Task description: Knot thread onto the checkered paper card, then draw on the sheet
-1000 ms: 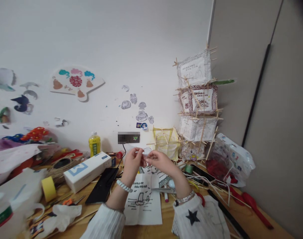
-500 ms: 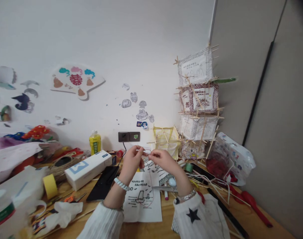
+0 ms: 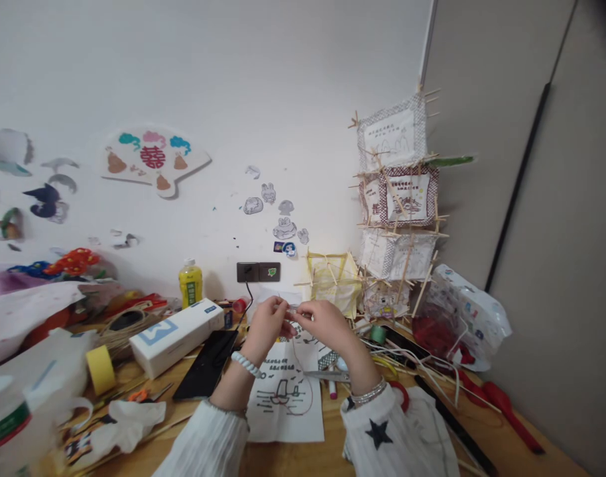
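Note:
My left hand point(image 3: 269, 324) and my right hand point(image 3: 327, 323) are raised over the desk with their fingertips nearly meeting. Each pinches a thin red thread point(image 3: 311, 392); fingers partly hide the held part. The thread hangs below in a long curve across a white sheet with a black drawing of a sailing boat and handwritten characters point(image 3: 283, 430). More drawn sheets lie behind it, partly covered by my hands. Scissors point(image 3: 327, 375) and a marker with a pink end point(image 3: 333, 389) rest by the sheet's right edge, near my right wrist.
A tall stick-and-paper lantern tower point(image 3: 397, 192) stands at the back right beside a yellow stick frame point(image 3: 333, 291). To the left are a white box point(image 3: 176, 338), a yellow bottle point(image 3: 190, 285), yellow tape point(image 3: 100, 371) and a black tablet-like slab point(image 3: 203, 368). White cords point(image 3: 432, 368) lie right.
The small thread loop between my fingertips no longer shows, and my fingertips are closer together. My hands have dipped slightly.

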Demonstrator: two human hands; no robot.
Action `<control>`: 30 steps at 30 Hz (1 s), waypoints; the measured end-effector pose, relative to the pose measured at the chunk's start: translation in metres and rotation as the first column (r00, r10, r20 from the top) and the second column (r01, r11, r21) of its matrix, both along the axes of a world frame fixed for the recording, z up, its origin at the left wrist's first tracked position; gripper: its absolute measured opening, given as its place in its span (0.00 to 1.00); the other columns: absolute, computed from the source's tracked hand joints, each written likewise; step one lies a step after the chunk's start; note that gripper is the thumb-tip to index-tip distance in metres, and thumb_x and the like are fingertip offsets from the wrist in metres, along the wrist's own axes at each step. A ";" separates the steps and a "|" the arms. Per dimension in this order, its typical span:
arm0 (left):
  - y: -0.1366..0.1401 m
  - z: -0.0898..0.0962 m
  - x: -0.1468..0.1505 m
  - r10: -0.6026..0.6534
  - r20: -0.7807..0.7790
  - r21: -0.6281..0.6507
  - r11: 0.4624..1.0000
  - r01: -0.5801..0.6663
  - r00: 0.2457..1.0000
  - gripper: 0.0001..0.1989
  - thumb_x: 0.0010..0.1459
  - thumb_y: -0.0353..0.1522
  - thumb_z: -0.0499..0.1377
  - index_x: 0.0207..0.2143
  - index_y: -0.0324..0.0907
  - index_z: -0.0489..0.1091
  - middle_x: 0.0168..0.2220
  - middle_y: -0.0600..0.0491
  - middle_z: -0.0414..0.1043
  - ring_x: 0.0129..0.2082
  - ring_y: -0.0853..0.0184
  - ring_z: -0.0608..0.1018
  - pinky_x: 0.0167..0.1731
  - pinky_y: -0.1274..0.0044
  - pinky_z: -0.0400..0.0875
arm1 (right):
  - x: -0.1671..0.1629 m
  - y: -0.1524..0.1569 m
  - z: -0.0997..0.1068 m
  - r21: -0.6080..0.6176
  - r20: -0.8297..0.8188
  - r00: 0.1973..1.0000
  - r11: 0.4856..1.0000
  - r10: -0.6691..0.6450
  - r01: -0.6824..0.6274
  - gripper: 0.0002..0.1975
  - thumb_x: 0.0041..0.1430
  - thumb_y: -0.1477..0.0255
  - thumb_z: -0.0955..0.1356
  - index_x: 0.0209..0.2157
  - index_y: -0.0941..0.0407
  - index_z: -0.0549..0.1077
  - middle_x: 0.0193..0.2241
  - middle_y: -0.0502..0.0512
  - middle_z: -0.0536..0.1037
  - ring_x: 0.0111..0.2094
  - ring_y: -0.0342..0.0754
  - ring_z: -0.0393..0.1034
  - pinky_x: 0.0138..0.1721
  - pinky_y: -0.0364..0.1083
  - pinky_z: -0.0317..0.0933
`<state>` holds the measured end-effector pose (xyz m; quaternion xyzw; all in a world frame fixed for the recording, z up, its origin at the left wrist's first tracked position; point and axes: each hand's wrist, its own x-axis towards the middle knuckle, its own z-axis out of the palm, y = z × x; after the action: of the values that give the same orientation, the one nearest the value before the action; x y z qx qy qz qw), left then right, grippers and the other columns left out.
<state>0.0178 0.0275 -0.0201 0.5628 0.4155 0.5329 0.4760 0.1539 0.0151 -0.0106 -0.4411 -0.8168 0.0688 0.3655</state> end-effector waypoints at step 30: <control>-0.001 -0.002 0.001 0.053 -0.101 0.171 0.985 -0.035 0.993 0.09 0.51 0.38 0.51 0.26 0.42 0.59 0.14 0.59 0.66 0.10 0.69 0.71 0.11 0.80 0.65 | 0.009 0.005 -0.004 -0.084 -0.231 0.963 0.983 0.139 -0.163 0.10 0.53 0.69 0.62 0.22 0.58 0.69 0.20 0.48 0.68 0.24 0.41 0.59 0.26 0.40 0.51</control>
<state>0.0190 0.0264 -0.0219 0.6189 0.4058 0.5464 0.3921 0.1631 0.0202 -0.0149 -0.3851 -0.7970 0.1876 0.4259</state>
